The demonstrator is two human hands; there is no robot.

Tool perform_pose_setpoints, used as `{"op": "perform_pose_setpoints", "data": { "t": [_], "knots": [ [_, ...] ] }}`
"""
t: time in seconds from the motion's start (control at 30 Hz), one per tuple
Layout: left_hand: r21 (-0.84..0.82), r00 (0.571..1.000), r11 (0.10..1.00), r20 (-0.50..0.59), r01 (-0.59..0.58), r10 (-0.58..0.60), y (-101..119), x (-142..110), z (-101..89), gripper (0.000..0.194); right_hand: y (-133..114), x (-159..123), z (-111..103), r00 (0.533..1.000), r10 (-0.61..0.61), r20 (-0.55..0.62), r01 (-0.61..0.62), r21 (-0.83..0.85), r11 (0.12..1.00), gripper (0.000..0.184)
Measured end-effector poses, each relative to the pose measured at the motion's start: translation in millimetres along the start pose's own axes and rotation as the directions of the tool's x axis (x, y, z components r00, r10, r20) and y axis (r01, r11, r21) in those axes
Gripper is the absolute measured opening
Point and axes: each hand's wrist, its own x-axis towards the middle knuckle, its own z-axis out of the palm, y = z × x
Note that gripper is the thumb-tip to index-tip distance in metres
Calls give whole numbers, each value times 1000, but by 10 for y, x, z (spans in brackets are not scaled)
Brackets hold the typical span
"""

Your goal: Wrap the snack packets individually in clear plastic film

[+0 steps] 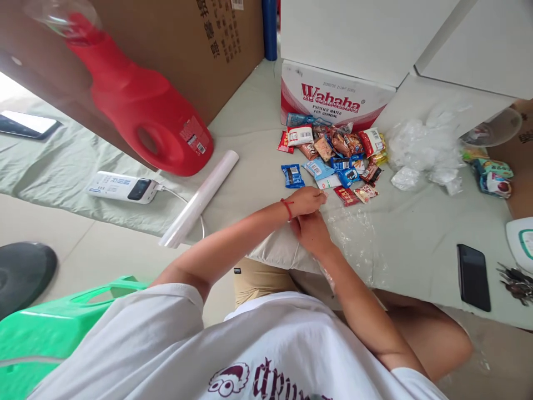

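Observation:
My left hand (307,200), a red string bracelet on its wrist, reaches across the front of the table. Its fingers are pinched together on a bit of clear plastic bag. Just below and touching it is my right hand (315,234), closed, its fingertips partly hidden under the left. The thin clear plastic bag (360,241) spreads out beside and beneath my right wrist. Beyond both hands lies a loose pile of small wrapped snacks (347,144). The nearest are a blue packet (292,176), a red packet (347,195) and a cream one (366,193).
A clear plastic roll (202,197), power bank (120,187) and red jug (154,111) stand or lie to the left. Behind the snacks is a Wahaba-type water carton (333,100). Crumpled clear bags (428,144), a black phone (473,276) and keys (516,282) are rightward.

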Motion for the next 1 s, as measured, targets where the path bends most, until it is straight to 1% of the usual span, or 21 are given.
{"op": "perform_pose_setpoints", "data": {
  "t": [0.07, 0.1, 0.2, 0.27, 0.37, 0.43, 0.5, 0.57, 0.63, 0.73, 0.8, 0.87, 0.93, 1.0],
  "knots": [
    [31, 998, 999, 60, -13, 12, -78, 32, 7, 37, -43, -55, -90, 1000, -22, 23, 22, 13, 1000, 38],
    [35, 997, 999, 73, -26, 23, -116, 25, 8, 39, -64, -93, -147, 999, -33, 35, 32, 29, 999, 38],
    [48, 996, 996, 44, -81, 79, -228, -31, 15, 38, -122, -290, -319, 996, -79, 47, 74, 86, 994, 44],
    [41, 991, 990, 16, -136, 135, -304, -63, 30, 30, -152, -493, -386, 998, -66, 22, 63, 101, 993, 50],
    [-15, 974, 974, -1, -226, 226, -406, -75, 46, 15, -190, -828, -366, 1000, -13, 6, 12, 98, 995, 56],
    [-35, 971, 971, 4, -238, 239, -446, -61, 35, 13, -219, -1001, -290, 998, -38, 44, 34, 90, 995, 59],
    [-31, 976, 976, 21, -215, 216, -439, -37, 9, 13, -257, -1099, -201, 992, -93, 86, 86, 83, 993, 60],
    [-4, 981, 982, 44, -187, 187, -370, -11, -10, 11, -310, -1123, -121, 986, -128, 104, 120, 78, 990, 60],
    [75, 988, 986, 49, -148, 145, -243, 5, 2, 11, -383, -1095, -51, 985, -137, 106, 129, 78, 988, 60],
    [254, 997, 965, 31, -71, 65, -18, 0, 79, 25, -525, -1013, 58, 980, -152, 128, 142, 78, 987, 61],
    [331, 998, 942, 51, -57, 43, 78, -26, 130, 30, -617, -963, 134, 971, -173, 163, 160, 88, 983, 61],
    [358, 990, 928, 128, -104, 61, 87, -60, 138, 21, -683, -928, 188, 958, -202, 202, 179, 126, 976, 59],
    [333, 968, 926, 227, -178, 104, 11, -86, 90, 10, -718, -913, 179, 942, -242, 230, 196, 205, 959, 56],
    [260, 949, 941, 280, -217, 142, -113, -95, 0, 22, -733, -920, 72, 935, -277, 223, 198, 321, 926, 50]
  ]
}}
